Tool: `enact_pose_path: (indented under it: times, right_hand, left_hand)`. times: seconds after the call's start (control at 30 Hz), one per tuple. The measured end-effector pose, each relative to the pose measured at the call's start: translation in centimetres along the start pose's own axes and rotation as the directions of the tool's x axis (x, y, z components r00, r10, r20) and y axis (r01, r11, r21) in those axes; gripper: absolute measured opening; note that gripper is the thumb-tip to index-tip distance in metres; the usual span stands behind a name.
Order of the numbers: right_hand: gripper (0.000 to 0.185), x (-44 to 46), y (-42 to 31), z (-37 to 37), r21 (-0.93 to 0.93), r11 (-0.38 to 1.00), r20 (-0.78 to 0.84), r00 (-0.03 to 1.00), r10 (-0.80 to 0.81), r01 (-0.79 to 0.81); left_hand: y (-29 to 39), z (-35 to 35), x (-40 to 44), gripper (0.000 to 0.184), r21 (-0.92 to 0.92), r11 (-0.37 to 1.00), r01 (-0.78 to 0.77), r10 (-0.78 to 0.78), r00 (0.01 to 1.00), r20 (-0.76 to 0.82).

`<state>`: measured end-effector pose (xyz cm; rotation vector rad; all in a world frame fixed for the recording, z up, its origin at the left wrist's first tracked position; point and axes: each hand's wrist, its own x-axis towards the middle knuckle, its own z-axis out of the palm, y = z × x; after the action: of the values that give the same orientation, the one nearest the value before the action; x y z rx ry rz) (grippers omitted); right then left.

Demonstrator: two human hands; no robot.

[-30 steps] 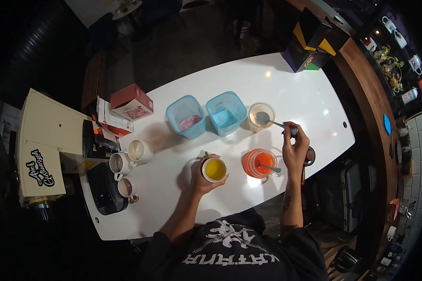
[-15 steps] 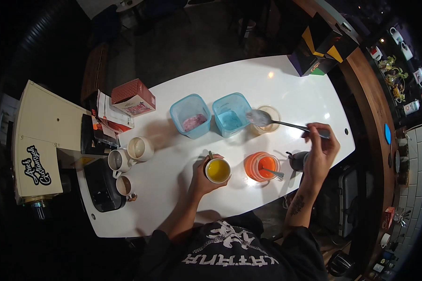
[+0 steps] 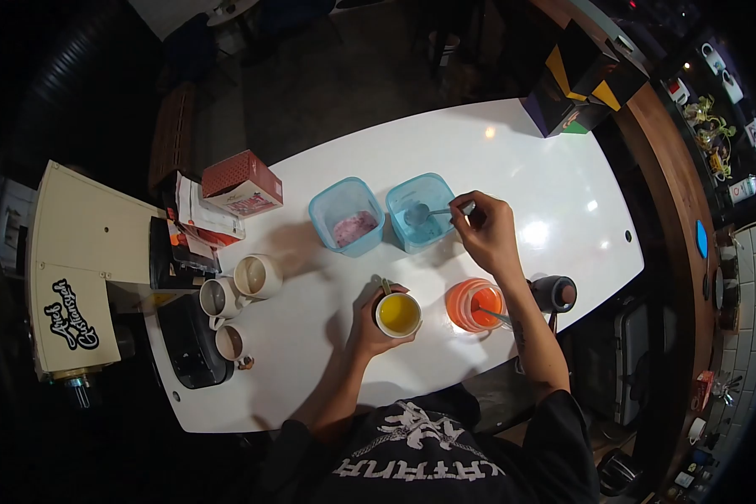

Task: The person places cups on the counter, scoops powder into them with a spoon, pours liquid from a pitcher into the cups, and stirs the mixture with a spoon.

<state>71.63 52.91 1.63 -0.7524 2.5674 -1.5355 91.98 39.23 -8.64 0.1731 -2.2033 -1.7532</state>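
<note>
My left hand (image 3: 368, 326) is wrapped round a cup (image 3: 397, 314) of yellow liquid, upright near the table's front. My right hand (image 3: 485, 231) is closed on the handle of a spoon (image 3: 417, 214). The spoon's bowl is over or inside the right blue plastic container (image 3: 429, 180), where pale blue contents show; whether it touches them I cannot tell. Beside it stands another blue container (image 3: 321, 217) with pinkish powder at its bottom. Below my right hand is a jar of orange-red liquid (image 3: 470, 301) with a spoon in it.
Several mugs (image 3: 258, 275) cluster at the left by a cream-coloured machine (image 3: 101, 244). A red box (image 3: 242, 183) and packets (image 3: 206, 214) stand behind them. A dark bottle-like object (image 3: 554, 294) is right of my forearm. Black boxes (image 3: 575, 84) sit at the far right corner of the white table (image 3: 554, 185).
My right hand has moved left and away from me, taking the spoon to the right blue container. A round pale jar is now hidden behind that hand. My left hand still holds the cup.
</note>
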Motion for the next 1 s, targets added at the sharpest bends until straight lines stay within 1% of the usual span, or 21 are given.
enact_pose_path:
  times: [0.07, 0.2, 0.27, 0.37, 0.5, 0.57, 0.7, 0.77, 0.8, 0.83, 0.9, 1.0]
  right_hand:
    - [0.007, 0.3, -0.1, 0.3, -0.013, 1.000, 0.038, 0.999, 0.003, -0.003]
    - [0.012, 0.4, -0.8, 0.5, -0.006, 0.999, 0.043, 0.998, 0.054, -0.054]
    - [0.013, 0.4, -0.6, 0.6, 0.054, 0.993, 0.048, 0.993, 0.104, -0.107]
    - [0.013, 0.2, -0.5, 0.6, 0.055, 0.995, 0.021, 0.997, 0.078, -0.079]
    - [0.012, -0.1, -0.3, -0.2, 0.106, 0.989, 0.017, 0.994, 0.104, -0.105]
    - [0.011, -0.3, -0.3, -0.7, 0.124, 0.992, -0.039, 0.998, 0.044, -0.039]
    - [0.010, -1.1, -0.5, -2.0, 0.152, 0.986, -0.052, 0.996, 0.077, -0.068]
    - [0.011, -1.6, -0.5, -2.5, 0.229, 0.972, -0.082, 0.994, 0.070, -0.050]
    - [0.011, -1.8, -0.3, -2.9, 0.221, 0.973, -0.059, 0.995, 0.081, -0.066]
    - [0.011, -2.1, -0.2, -3.2, 0.221, 0.973, -0.059, 0.995, 0.081, -0.066]
    - [0.012, -2.7, -0.5, -3.8, 0.286, 0.956, -0.102, 0.991, 0.091, -0.059]
    - [0.012, -3.5, -1.8, -4.7, 0.319, 0.943, -0.095, 0.986, 0.135, -0.099]
  left_hand:
    - [-0.1, 0.0, 0.1, 0.059, 0.032, 0.999, 0.002, -0.002, 1.000, 0.013]
    - [0.1, 0.0, 0.3, 0.060, 0.012, 1.000, -0.007, 0.007, 1.000, 0.021]
    - [0.1, 0.1, 0.4, 0.060, 0.006, 1.000, -0.010, 0.010, 1.000, 0.015]
    - [0.1, 0.0, 0.4, 0.061, 0.012, 1.000, -0.019, 0.019, 1.000, 0.021]
    - [0.3, 0.0, 0.4, 0.061, 0.037, 0.999, -0.004, 0.003, 1.000, 0.025]
    - [0.4, 0.0, 0.6, 0.060, 0.040, 0.999, -0.002, 0.000, 0.999, 0.033]
    - [0.4, 0.1, 0.6, 0.060, 0.037, 0.999, -0.011, 0.010, 0.999, 0.037]
    - [0.4, 0.1, 0.5, 0.060, 0.014, 1.000, 0.003, -0.004, 0.999, 0.041]
    - [0.4, 0.1, 0.5, 0.060, 0.015, 1.000, 0.002, -0.003, 0.999, 0.042]
    - [0.4, 0.1, 0.5, 0.061, 0.033, 0.999, -0.023, 0.021, 0.999, 0.047]
    - [0.4, 0.0, 0.4, 0.062, 0.053, 0.997, -0.048, 0.046, 0.998, 0.048]
    - [0.2, 0.0, 0.3, 0.062, 0.055, 0.998, -0.007, 0.004, 0.998, 0.060]
